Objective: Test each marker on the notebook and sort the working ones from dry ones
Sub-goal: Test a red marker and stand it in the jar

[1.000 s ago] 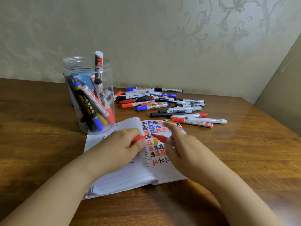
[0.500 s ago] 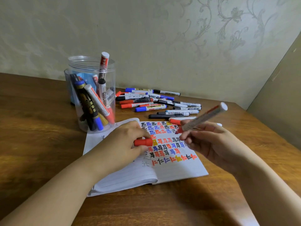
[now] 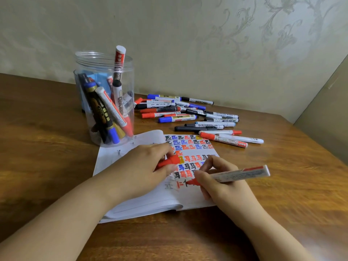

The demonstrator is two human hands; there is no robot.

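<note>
Head view: right hand [image 3: 222,183] grips red marker [image 3: 239,174], tip on notebook [image 3: 150,200] — testing; left hand [image 3: 143,172] pinches its cap [image 3: 168,162] — recapping likely next.

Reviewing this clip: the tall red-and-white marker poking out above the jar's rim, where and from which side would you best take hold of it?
Grip the marker by its top end, the only part above the jar rim, coming from straight above. It stands nearly upright, leaning slightly right, and the wall and other markers crowd its lower barrel. Pinch across the barrel with the fingers and lift along its lean.
</note>
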